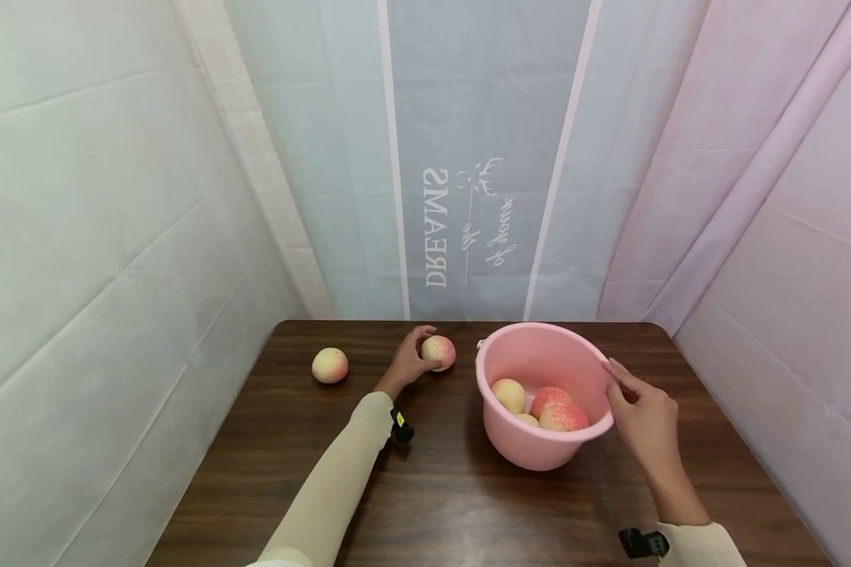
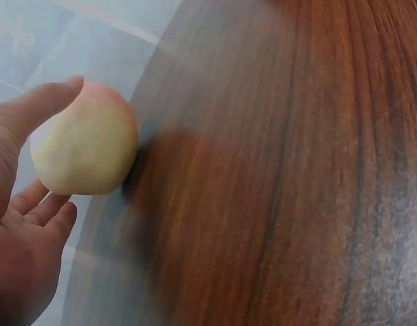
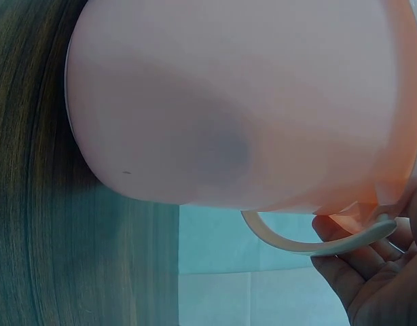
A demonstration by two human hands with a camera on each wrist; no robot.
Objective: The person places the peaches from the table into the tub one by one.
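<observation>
A peach (image 1: 439,353) lies near the table's back edge, and my left hand (image 1: 406,364) has its thumb and fingers curled around it. The left wrist view shows the thumb over the pale peach (image 2: 86,142) and the fingertips of the left hand (image 2: 39,197) below it. My right hand (image 1: 644,417) pinches the right rim of a pink bucket (image 1: 532,449). In the right wrist view, the right hand (image 3: 378,265) is at the bucket's rim beside the white handle (image 3: 310,246). Several peaches (image 1: 562,416) lie inside the bucket.
Another peach (image 1: 329,365) sits on the dark wooden table (image 1: 425,504) at the back left. A grey-blue curtain (image 1: 482,118) hangs behind the table's back edge, with pale cloth walls (image 1: 99,236) at both sides.
</observation>
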